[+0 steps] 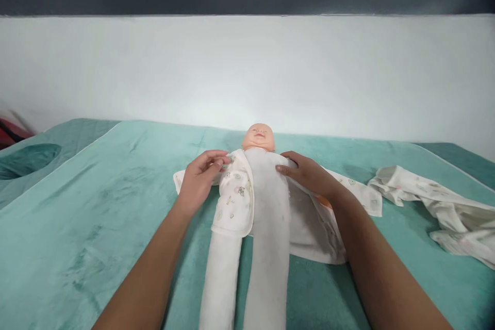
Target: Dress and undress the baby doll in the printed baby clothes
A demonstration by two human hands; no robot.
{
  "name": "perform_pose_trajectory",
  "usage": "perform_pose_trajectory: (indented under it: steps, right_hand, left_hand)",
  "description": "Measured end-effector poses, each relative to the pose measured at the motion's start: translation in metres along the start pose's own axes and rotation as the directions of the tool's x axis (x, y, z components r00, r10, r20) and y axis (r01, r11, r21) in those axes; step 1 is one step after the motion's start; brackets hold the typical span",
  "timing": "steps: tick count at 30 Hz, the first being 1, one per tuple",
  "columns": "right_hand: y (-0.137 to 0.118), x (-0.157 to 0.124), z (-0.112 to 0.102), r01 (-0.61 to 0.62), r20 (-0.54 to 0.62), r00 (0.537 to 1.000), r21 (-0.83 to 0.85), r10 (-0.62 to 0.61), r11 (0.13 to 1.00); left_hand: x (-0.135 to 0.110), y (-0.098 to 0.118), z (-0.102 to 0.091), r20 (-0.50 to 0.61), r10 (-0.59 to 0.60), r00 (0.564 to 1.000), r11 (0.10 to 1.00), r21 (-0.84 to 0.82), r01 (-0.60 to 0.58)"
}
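A baby doll (259,137) lies on its back with a white cloth body and legs (268,216). It is partly dressed in a white printed baby shirt (235,196), whose front panel on the left side covers that half of the chest. The other panel (313,227) is spread out on the bed to the right, inside facing up. At the left shoulder, my left hand (201,175) has its thumb and fingers closed on the shirt. My right hand (303,169) grips the shirt's edge by the right shoulder, its forearm crossing over the open panel and partly hiding it.
A second printed baby garment (441,201) lies crumpled at the right. Beneath everything is a teal bed cover (96,216), with a white wall (247,72) behind it. Something red (13,134) shows at the far left edge.
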State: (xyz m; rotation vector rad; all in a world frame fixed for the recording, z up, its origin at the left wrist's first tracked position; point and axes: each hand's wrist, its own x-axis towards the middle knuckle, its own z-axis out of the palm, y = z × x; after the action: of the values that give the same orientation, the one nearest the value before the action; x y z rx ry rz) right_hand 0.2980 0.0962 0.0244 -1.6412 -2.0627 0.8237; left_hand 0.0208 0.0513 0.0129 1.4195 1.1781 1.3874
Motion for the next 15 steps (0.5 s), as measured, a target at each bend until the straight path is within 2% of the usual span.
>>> perform_pose_trajectory:
  steps: [2, 4, 6, 10, 15]
  right_hand:
    - [0.002, 0.001, 0.001, 0.004, 0.001, 1.0, -0.013, -0.004, 1.0]
    - [0.003, 0.002, 0.003, 0.013, -0.007, 1.0, -0.025, -0.014, 1.0]
    - [0.005, 0.003, 0.005, 0.031, -0.017, 0.999, -0.038, -0.031, 0.999]
    - [0.015, 0.002, -0.001, 0.042, 0.01, 0.999, -0.077, -0.041, 0.996]
    - [0.034, -0.016, -0.034, -0.012, 0.194, 0.98, -0.112, 0.034, 0.994]
  left_hand:
    - [0.006, -0.009, 0.005, 0.015, 0.037, 0.999, 0.973, 0.227, -0.039]
    - [0.009, -0.014, 0.011, 0.119, 0.091, 0.989, 0.923, 0.363, -0.129]
    - [0.008, -0.013, 0.019, 0.215, 0.122, 0.969, 0.891, 0.407, -0.202]
    - [0.008, 0.0, 0.037, 0.331, 0.058, 0.942, 0.868, 0.449, -0.211]
    - [0.018, 0.019, 0.059, 0.395, 0.094, 0.914, 0.769, 0.554, -0.319]
